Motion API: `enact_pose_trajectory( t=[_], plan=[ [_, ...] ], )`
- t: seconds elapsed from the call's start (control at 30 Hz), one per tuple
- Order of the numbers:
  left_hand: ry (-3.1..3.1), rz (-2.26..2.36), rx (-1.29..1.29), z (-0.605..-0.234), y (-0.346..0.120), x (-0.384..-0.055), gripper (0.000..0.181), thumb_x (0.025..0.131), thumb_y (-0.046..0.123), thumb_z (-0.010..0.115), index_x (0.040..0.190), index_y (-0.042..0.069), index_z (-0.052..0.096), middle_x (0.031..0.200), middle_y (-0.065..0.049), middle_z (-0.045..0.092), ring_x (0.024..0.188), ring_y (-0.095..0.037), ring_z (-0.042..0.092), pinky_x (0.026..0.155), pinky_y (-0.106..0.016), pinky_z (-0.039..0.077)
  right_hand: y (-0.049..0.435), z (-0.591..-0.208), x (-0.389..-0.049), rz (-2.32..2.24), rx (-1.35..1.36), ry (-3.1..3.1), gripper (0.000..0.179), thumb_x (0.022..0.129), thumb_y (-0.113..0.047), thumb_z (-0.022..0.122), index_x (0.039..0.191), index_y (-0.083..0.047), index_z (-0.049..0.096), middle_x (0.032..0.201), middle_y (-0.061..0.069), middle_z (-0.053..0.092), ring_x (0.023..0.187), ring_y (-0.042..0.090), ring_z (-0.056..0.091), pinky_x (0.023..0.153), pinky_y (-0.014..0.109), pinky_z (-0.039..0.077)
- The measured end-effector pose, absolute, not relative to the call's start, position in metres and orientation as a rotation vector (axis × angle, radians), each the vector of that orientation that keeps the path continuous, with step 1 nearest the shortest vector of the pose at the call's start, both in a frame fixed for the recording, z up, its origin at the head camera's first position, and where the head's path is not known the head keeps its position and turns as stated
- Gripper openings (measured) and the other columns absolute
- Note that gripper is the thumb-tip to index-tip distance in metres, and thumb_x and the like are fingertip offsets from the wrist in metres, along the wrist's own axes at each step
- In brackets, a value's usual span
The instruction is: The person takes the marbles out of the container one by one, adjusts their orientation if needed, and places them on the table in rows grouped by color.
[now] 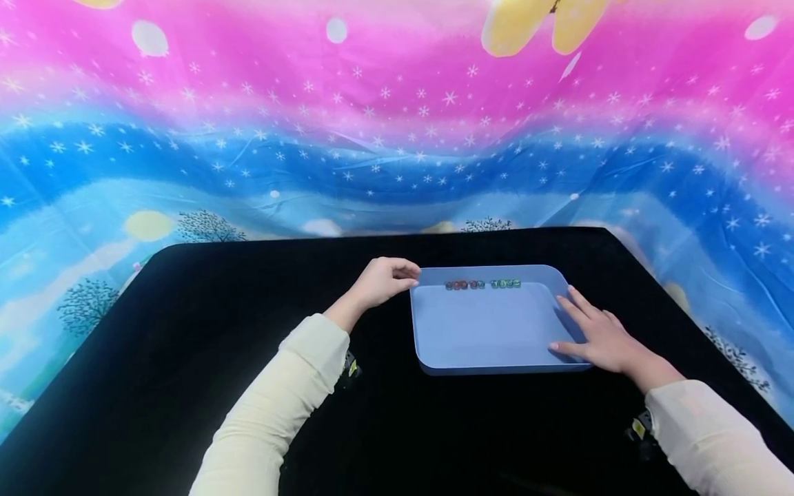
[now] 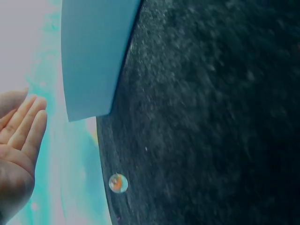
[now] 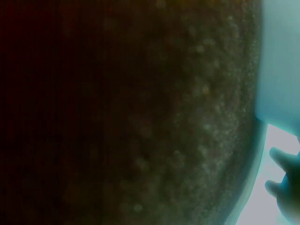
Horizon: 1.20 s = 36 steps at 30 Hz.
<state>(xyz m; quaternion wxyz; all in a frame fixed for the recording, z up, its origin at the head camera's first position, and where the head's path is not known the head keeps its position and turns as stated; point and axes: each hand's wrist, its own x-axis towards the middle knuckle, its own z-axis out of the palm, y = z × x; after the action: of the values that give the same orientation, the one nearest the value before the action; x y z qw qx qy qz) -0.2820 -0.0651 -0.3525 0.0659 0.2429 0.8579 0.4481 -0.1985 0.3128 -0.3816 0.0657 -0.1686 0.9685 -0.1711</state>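
A shallow blue-grey tray lies on the black table, right of centre. Along its far side sits a row of small marbles, reddish ones to the left and green ones to the right. My left hand is at the tray's far left corner, fingers extended; contact with the rim cannot be made out. In the left wrist view a clear marble with an orange swirl lies on the black cloth outside the tray. My right hand rests with spread fingers over the tray's right side, thumb above its near corner.
Black cloth covers the table. Behind its far edge hangs a pink and blue printed curtain. Each wrist wears a small dark camera; the left wrist's camera shows below its sleeve.
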Motion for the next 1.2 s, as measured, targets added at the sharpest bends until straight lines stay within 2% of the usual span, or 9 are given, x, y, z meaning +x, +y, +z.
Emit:
enact_pose_trajectory(
  t=[0.5, 0.97, 1.2],
  plan=[
    [2.571, 1.313, 0.756, -0.355, -0.041, -0.286, 0.027, 0.082, 0.012, 0.059, 0.109, 0.005, 0.059, 0.105, -0.008, 0.059, 0.092, -0.012, 0.055, 0.073, -0.023, 0.046, 0.313, -0.381, -0.199, -0.509, -0.504, 2.920, 0.088, 0.078, -0.048, 0.055, 0.137, 0.001, 0.013, 0.141, 0.019, -0.009, 0.120, 0.048, 0.011, 0.087, 0.064, 0.008],
    [2.563, 1.246, 0.723, -0.358, -0.024, -0.293, 0.029, 0.083, 0.011, 0.058, 0.112, 0.007, 0.058, 0.109, -0.005, 0.058, 0.095, -0.012, 0.054, 0.074, -0.022, 0.045, 0.312, -0.381, -0.202, -0.456, -0.486, 2.934, 0.089, 0.077, -0.053, 0.054, 0.137, -0.001, 0.013, 0.141, 0.020, -0.008, 0.119, 0.049, 0.013, 0.087, 0.065, 0.008],
    [2.572, 1.172, 0.726, -0.361, -0.013, -0.295, 0.032, 0.083, 0.010, 0.058, 0.115, 0.010, 0.056, 0.113, -0.001, 0.056, 0.100, -0.011, 0.052, 0.076, -0.021, 0.044, 0.312, -0.382, -0.200, -0.463, -0.470, 2.928, 0.089, 0.077, -0.053, 0.054, 0.137, -0.001, 0.013, 0.141, 0.020, -0.008, 0.120, 0.049, 0.012, 0.087, 0.064, 0.007]
  ],
)
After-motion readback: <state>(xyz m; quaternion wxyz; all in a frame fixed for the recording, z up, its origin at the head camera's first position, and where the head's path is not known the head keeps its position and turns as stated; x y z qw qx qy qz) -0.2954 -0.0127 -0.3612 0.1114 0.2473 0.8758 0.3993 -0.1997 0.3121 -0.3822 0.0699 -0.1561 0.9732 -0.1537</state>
